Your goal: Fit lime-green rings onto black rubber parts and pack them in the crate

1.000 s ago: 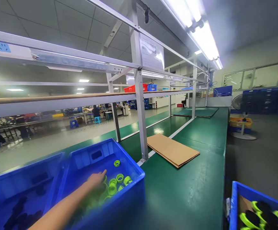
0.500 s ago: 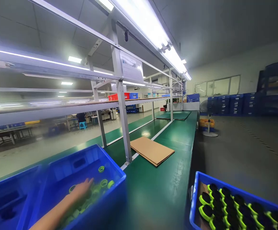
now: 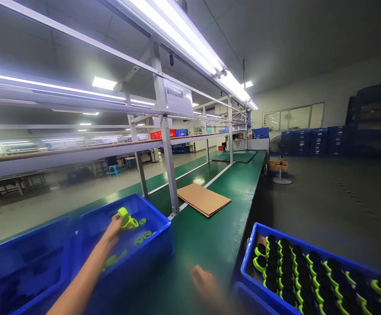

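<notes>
My left hand (image 3: 113, 229) is closed on a few lime-green plastic rings (image 3: 124, 217), held up over a blue bin (image 3: 159, 225). More loose green rings (image 3: 147, 234) lie on that bin's floor. Low over the green bench, my right hand (image 3: 205, 282) is smeared by motion; its fingers look bent, but I cannot make out whether they hold anything. To its right, a blue crate (image 3: 247, 249) holds rows of black round pieces with lime-green rings (image 3: 260, 263) around them.
Another blue bin (image 3: 64, 245) with dark pieces in it sits at the left. Flat brown cardboard (image 3: 205, 199) lies on the green bench (image 3: 216, 232), beside a metal shelf post (image 3: 169, 175). A standing fan (image 3: 279, 162) is on the floor beyond the bench's right edge.
My left hand has risen from among the loose rings with a few of them in its grasp. My right hand has come into view over the bench. The view has shifted slightly.
</notes>
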